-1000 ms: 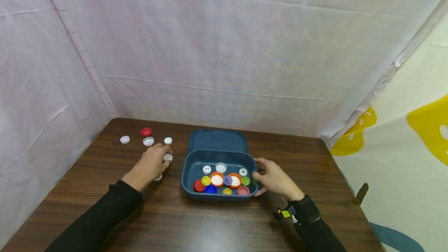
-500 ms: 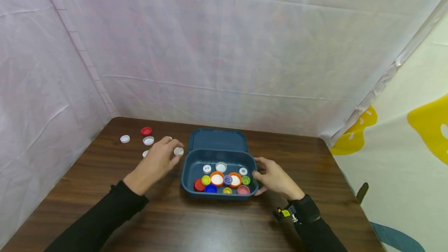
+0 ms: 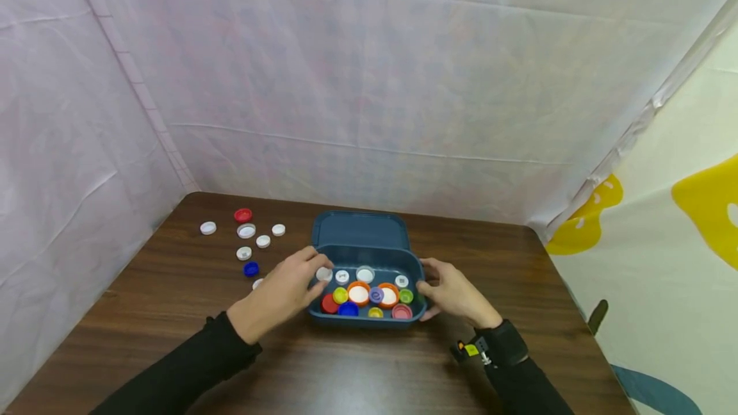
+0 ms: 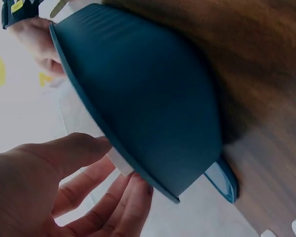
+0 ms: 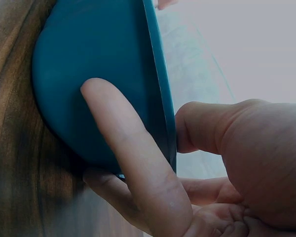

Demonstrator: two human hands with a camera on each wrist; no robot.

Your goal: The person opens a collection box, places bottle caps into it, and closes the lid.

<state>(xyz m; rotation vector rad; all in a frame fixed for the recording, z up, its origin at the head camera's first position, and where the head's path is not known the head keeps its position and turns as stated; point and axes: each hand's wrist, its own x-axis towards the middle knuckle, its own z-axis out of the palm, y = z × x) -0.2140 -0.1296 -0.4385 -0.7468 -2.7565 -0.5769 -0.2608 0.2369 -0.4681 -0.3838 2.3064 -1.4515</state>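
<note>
My left hand (image 3: 284,293) is over the left rim of the dark blue plastic box (image 3: 369,323), pinching a white bottle cap (image 4: 119,162) between thumb and fingers. At the other end, my right hand (image 3: 458,293) grips the box's right wall. In the right wrist view its thumb (image 5: 200,127) is at the rim and a finger (image 5: 126,128) lies along the outer wall. Inside the box are several caps, among them a red cap (image 3: 330,303), a blue cap (image 3: 348,309), a purple cap (image 3: 376,295) and a pink cap (image 3: 401,311).
The box's lid (image 3: 360,229) lies folded back behind it. Left of the box, several loose caps are scattered on the wooden table (image 3: 357,376), including a red one (image 3: 243,215) and a blue one (image 3: 250,268). White cloth (image 3: 357,82) hangs behind the table.
My left hand picked a white cap up off the table at the left and carried it rightward to the box. My right hand has kept its hold on the box.
</note>
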